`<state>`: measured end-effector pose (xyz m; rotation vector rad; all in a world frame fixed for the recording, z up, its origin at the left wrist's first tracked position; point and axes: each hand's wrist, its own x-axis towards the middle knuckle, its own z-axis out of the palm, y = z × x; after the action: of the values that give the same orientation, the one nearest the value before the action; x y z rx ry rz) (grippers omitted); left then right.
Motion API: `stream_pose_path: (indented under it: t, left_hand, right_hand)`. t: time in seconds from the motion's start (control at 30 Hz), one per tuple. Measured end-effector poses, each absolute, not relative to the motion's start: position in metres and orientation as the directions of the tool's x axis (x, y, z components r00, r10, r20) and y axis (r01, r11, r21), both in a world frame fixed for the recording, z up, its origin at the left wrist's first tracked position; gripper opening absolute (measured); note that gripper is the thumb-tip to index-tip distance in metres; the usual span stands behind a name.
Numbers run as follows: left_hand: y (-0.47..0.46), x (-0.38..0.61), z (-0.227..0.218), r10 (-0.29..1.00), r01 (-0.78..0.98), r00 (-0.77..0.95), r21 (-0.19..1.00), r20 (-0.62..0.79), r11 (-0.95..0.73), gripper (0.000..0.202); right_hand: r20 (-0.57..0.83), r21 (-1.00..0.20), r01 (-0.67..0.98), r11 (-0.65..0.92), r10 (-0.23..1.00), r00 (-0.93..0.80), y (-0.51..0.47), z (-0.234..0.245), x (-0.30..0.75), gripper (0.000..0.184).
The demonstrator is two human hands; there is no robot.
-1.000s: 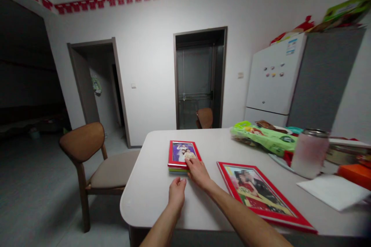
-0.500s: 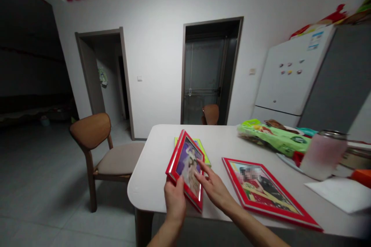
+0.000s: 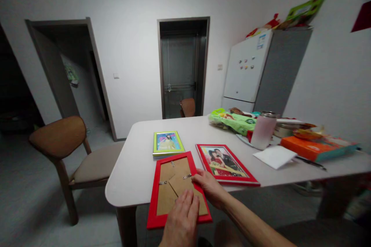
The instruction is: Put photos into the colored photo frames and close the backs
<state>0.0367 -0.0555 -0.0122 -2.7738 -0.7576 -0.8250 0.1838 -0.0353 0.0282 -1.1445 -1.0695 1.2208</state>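
A red picture frame point(image 3: 158, 204) is turned with its brown backing board facing up, near the table's front edge. Small metal clips and a support flap show on the back. My right hand point(image 3: 210, 187) grips its right edge, thumb on the red border. My left hand point(image 3: 183, 214) lies with outstretched fingers on the lower part of the backing; its thumb is hidden. Just behind stands a green-edged picture frame point(image 3: 169, 143) lying flat, face up. To the right lies another red picture frame point(image 3: 227, 162) with a picture of two people.
Farther right on the table are a pink bottle point(image 3: 263, 131), a green bag point(image 3: 234, 121), white paper point(image 3: 275, 157), a black pen point(image 3: 311, 163) and an orange box point(image 3: 315, 146). A wooden chair point(image 3: 59, 135) stands left of the table, with a fridge point(image 3: 246, 69) behind.
The red frame in my hands has been turned from its picture side to its backing. My left hand moved from its edge onto the back. The view has swung right.
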Motion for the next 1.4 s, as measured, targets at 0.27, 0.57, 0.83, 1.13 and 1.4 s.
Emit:
stream_pose_path:
  t: [0.27, 0.57, 0.83, 1.13, 1.4]
  left_hand:
    - [-0.050, 0.060, -0.037, 0.451, 0.572, 0.753, -0.137, 0.480, -0.809, 0.039]
    - [-0.037, 0.037, -0.029, 0.465, 0.532, 0.779, -0.051, 0.421, -0.845, 0.042]
    - [-0.005, -0.021, -0.035, 0.518, 0.563, 0.727, 0.039, 0.451, -0.825, 0.043]
    - [-0.001, -0.017, -0.032, 0.594, 0.588, 0.681, 0.164, 0.428, -0.792, 0.052]
    - [-0.009, -0.008, -0.018, 0.702, 0.654, 0.621, 0.265, 0.347, -0.709, 0.051]
  right_hand:
    - [0.215, -0.671, 0.742, 0.003, 0.958, 0.190, -0.005, -0.004, 0.203, 0.038]
    - [0.283, -0.388, 0.919, 0.063, 0.958, 0.054, -0.003, 0.001, 0.199, 0.019]
    - [0.250, -0.280, 0.960, 0.015, 0.966, 0.058, 0.005, 0.009, 0.201, 0.024]
    - [0.254, -0.195, 0.854, 0.482, 0.866, -0.430, -0.026, 0.014, 0.185, 0.030]
    - [0.165, -0.185, 0.828, 0.529, 0.848, -0.504, -0.021, 0.014, 0.183, 0.026]
